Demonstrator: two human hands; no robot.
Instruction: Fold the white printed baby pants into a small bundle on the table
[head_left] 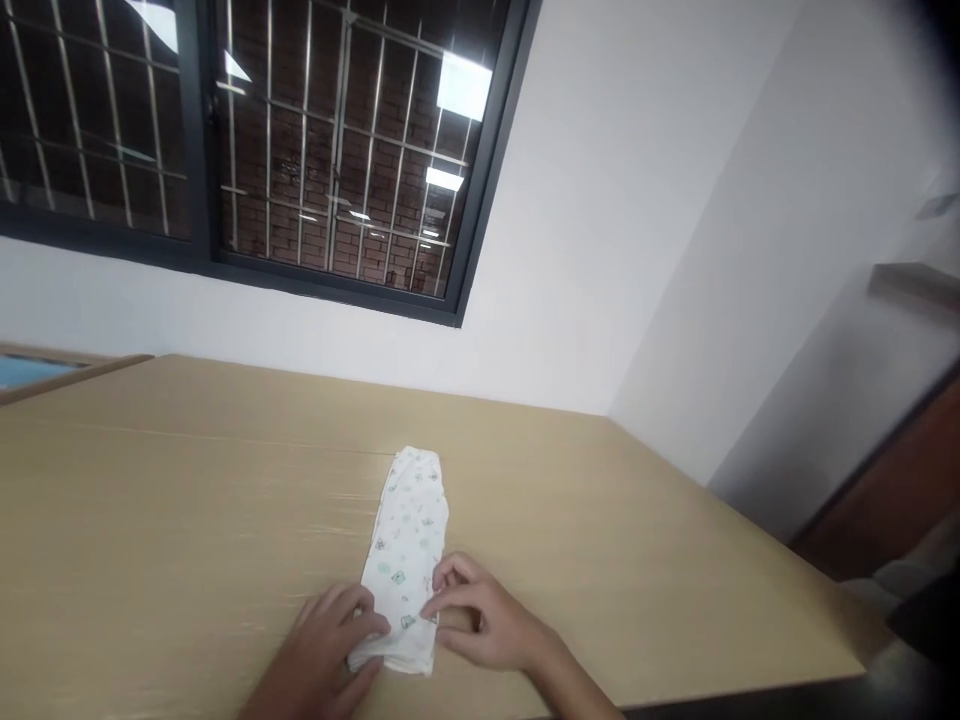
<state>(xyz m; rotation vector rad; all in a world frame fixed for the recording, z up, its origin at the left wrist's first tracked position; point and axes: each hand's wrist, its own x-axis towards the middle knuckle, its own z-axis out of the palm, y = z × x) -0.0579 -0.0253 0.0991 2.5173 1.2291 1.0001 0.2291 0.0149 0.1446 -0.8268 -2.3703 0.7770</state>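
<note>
A small white garment with a green and grey print lies folded into a long narrow strip on the table. It looks like baby trousers, though the fold hides its full shape. My left hand grips its lower left corner, fingers curled over the top and thumb by the bottom edge. At the lower right edge is my right hand, with bent fingers touching the fabric. Its index finger and thumb are apart, and a gap shows between them.
The light wooden table runs back to a white wall below a dark-framed barred window. A wood-rimmed thing with a blue surface stands at far left. Blurred dark and grey shapes lie beyond the right edge.
</note>
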